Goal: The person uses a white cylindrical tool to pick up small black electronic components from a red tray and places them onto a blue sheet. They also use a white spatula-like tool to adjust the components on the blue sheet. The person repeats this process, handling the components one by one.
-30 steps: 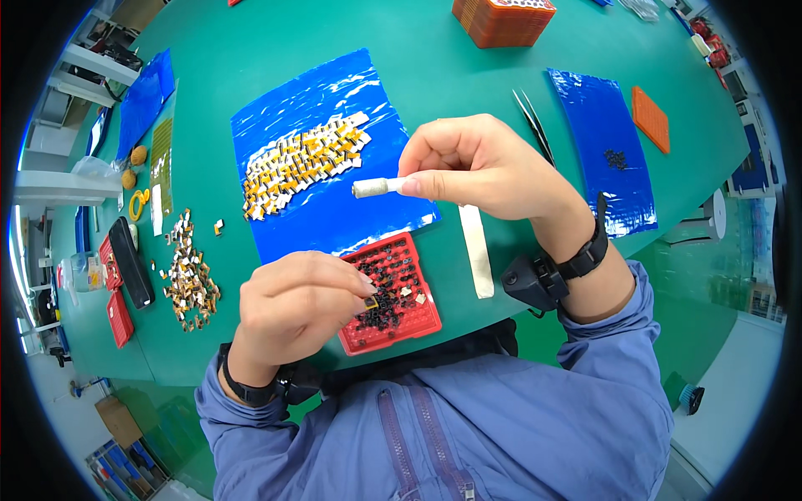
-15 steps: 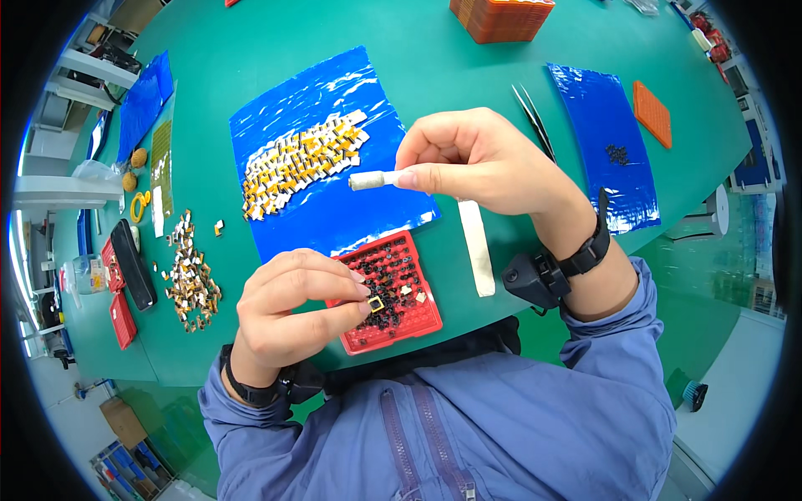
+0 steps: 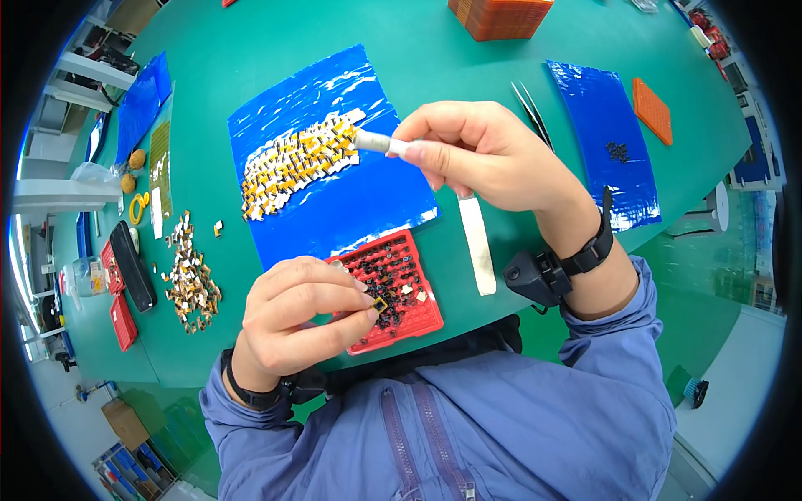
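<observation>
My left hand (image 3: 292,321) pinches a small square part (image 3: 380,306) with a dark centre and a yellow rim between thumb and fingertips. It hovers over the left side of a red tray (image 3: 426,324), which holds many tiny black pieces and a few cream ones. My right hand (image 3: 484,159) is closed on a short pale stick with a thick, off-white cylindrical end (image 3: 373,141); its exact kind is unclear. That end points left, above a blue sheet (image 3: 380,200) whose middle bears rows of small white, yellow and black parts (image 3: 292,171).
A loose pile of small parts (image 3: 192,275) lies at the left beside a black case (image 3: 132,265). Tweezers (image 3: 532,113) and a pale strip (image 3: 478,250) flank my right hand. Farther right are another blue sheet (image 3: 606,117) and an orange tray (image 3: 652,111); stacked orange trays (image 3: 501,18) stand at the back.
The stick's thick end has risen and now tilts upward as my right hand shifts slightly. My left hand has moved a little right and turned the square part.
</observation>
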Demonstrator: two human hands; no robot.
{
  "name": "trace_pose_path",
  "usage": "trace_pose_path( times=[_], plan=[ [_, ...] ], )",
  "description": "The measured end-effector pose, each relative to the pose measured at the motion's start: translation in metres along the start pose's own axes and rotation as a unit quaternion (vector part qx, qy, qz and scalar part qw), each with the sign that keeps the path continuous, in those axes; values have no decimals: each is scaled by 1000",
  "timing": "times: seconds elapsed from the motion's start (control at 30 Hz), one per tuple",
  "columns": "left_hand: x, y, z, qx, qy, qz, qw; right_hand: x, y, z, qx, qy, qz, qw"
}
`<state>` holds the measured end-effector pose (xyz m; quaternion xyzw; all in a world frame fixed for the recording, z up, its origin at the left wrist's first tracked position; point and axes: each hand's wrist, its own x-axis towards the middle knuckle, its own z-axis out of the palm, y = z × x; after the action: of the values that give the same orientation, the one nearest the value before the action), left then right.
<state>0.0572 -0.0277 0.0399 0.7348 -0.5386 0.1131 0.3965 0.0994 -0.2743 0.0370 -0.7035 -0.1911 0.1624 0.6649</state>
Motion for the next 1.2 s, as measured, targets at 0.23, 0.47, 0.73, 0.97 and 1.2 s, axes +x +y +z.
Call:
trace_pose_path(
  times=[0.23, 0.47, 0.73, 0.97, 1.2],
  plan=[
    [3, 4, -3, 4, -14, -1, 1000, -4, 2, -1, 12, 36, -73, 997],
    [0, 9, -3, -10, 1, 1, 1000, -45, -19, -1, -257, 108, 27, 960],
    [2, 19, -5, -15, 6, 34, 999, -87, 9, 44, -567, 158, 44, 807],
    [0, 20, -7, 14, 34, 34, 999, -87, 7, 24, -389, 166, 187, 887],
    [0, 25, -11, 31, 44, 46, 998, -88, 9, 24, -507, 164, 84, 842]
  ],
)
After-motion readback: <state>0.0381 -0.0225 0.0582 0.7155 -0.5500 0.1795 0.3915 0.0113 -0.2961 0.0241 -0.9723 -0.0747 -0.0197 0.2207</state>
